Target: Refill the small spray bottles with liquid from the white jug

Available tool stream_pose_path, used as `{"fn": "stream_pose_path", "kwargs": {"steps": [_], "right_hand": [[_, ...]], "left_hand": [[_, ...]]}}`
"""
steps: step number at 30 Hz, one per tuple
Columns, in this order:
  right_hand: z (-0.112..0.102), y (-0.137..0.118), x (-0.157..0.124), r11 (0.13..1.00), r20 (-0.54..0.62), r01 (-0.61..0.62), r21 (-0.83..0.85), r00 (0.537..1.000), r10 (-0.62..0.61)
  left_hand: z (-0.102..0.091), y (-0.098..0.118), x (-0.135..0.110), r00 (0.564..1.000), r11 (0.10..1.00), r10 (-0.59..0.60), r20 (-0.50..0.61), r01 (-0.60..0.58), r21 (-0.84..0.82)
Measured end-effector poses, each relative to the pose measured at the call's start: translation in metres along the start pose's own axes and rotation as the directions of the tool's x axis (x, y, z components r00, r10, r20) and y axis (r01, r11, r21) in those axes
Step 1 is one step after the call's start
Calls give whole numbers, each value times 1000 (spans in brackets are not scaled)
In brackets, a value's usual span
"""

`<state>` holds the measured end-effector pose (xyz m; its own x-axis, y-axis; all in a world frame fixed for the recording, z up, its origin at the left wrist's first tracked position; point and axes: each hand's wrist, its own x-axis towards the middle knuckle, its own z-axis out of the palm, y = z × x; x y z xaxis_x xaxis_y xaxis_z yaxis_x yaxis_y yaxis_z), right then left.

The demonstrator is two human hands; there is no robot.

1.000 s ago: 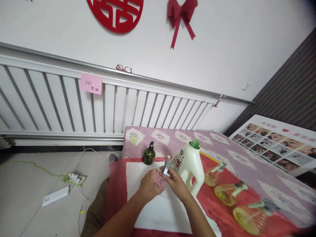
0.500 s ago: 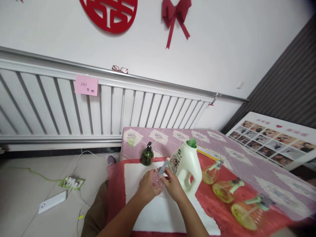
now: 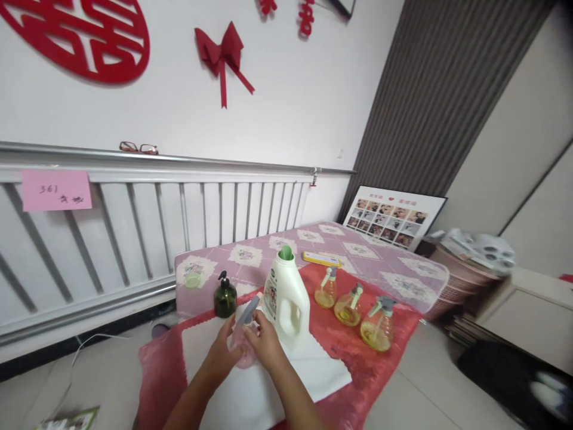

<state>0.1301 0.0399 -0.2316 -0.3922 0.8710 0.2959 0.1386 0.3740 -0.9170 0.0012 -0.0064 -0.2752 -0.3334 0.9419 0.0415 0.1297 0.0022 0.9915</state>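
Observation:
My left hand [image 3: 220,353] is wrapped round a small clear pink spray bottle [image 3: 245,358] above the white cloth [image 3: 255,397]. At the bottle's neck, the fingers of my right hand [image 3: 267,343] close round its grey spray head [image 3: 249,309], which points up and to the right. Beside my right hand stands a large pale green jug [image 3: 293,292], uncapped, with a green piece [image 3: 285,253] sticking out of its mouth. A dark green pump bottle [image 3: 225,297] stands upright just beyond my left hand. My fingers partly hide the pink bottle.
Three spray bottles with yellow liquid, the nearest one [image 3: 377,329] included, stand in a row on the red cloth [image 3: 333,373] at right. A light green cap [image 3: 192,280] and a yellow-and-white box [image 3: 321,259] lie on the patterned tablecloth [image 3: 277,243]. A radiator [image 3: 197,215] runs behind.
My view has turned to the right, so the table and hands appear further left and more of the room shows. Both hands still hold the pink spray bottle.

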Motion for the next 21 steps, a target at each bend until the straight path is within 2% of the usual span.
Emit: {"fn": "stream_pose_path", "kwargs": {"steps": [3, 8, 12, 17, 21], "right_hand": [[3, 4, -1, 1000, -29, 7, 22, 1000, -6], [6, 10, -3, 999, -64, 11, 38, 998, -8], [6, 11, -5, 999, -92, 7, 40, 996, -3], [9, 15, -5, 999, -128, -8, 35, 992, 13], [11, 19, -4, 999, -162, -35, 26, 986, 39]], "left_hand": [[-1, 2, 3, 996, 1000, 30, -84, -30, -4], [13, 17, 4, 986, 989, 91, -141, -73, 130], [22, 30, 8, 977, 977, 68, -204, -24, 210], [25, 39, 11, 975, 965, 32, -219, 27, 262], [23, 39, 10, 982, 966, 19, -188, 30, 256]]}}
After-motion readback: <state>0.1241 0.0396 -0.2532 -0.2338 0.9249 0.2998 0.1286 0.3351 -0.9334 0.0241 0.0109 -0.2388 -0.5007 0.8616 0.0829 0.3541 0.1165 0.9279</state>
